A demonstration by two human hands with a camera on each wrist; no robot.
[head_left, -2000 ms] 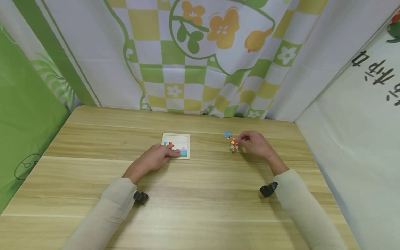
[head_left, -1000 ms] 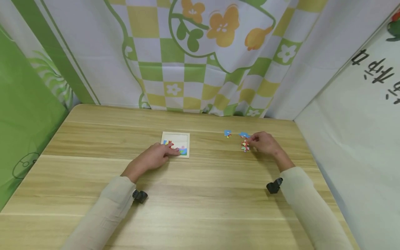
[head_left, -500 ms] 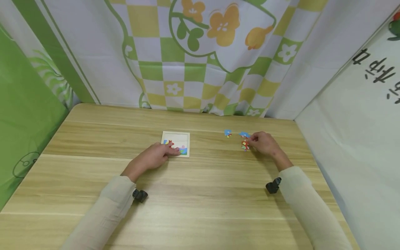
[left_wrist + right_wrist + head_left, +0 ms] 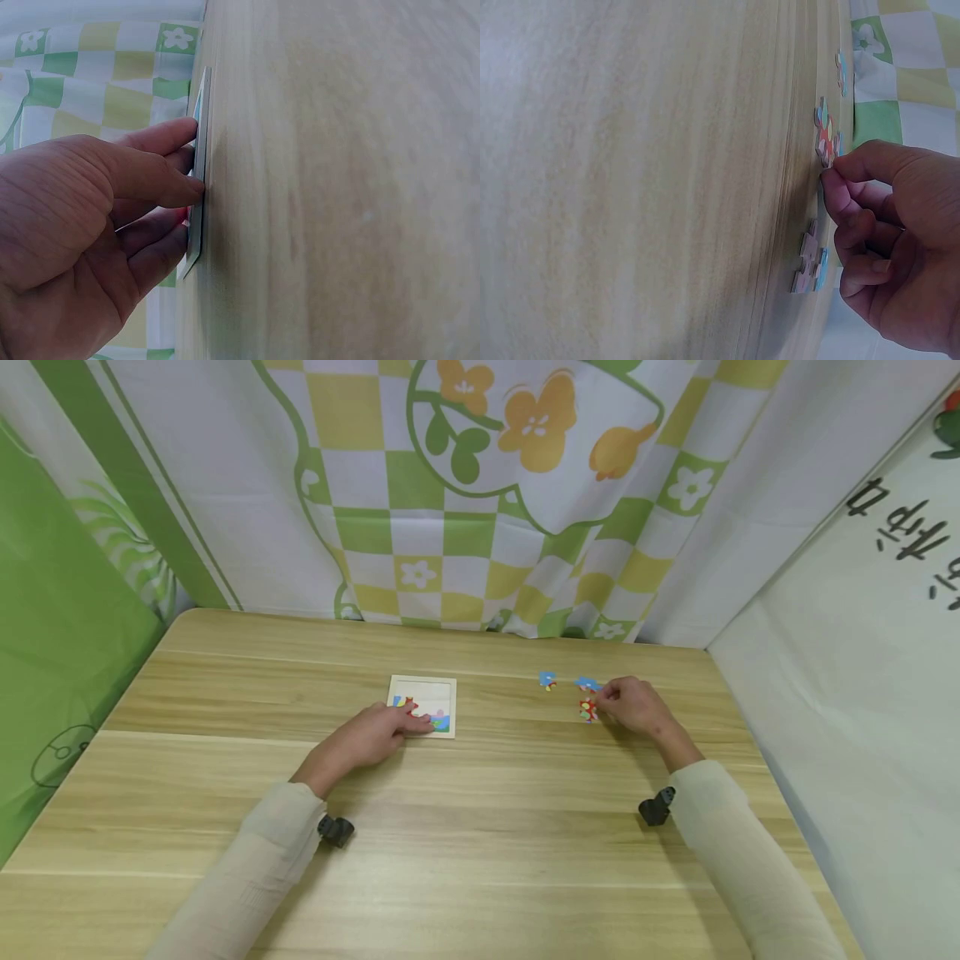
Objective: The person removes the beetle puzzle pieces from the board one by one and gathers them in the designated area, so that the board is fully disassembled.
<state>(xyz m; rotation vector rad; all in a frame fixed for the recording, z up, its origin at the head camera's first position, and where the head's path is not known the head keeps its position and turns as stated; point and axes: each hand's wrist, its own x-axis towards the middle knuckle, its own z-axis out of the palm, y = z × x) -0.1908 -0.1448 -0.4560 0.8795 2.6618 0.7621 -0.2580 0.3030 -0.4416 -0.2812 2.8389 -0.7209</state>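
Seemingly, right fingers [image 4: 838, 195] pinch a jigsaw piece [image 4: 826, 137]; left fingers [image 4: 159, 137] hold a square wooden frame [image 4: 453, 702].

We count two hands: one left hand [image 4: 367, 735] and one right hand [image 4: 633, 706]. There are two sleeves [image 4: 255, 860] and two black wrist cameras [image 4: 336, 831]. We see one counter [image 4: 480, 827] and one square frame [image 4: 453, 706]; the pieces inside it are too small for us to number. Of loose pieces, the head view gives us three plainly: two mostly blue pieces [image 4: 547, 679] and one mostly red piece [image 4: 588, 710]. The right wrist view shows us further pieces [image 4: 802, 279], their exact number unclear. Behind, we find one checked curtain [image 4: 468, 535] bearing three large orange blooms [image 4: 535, 431].
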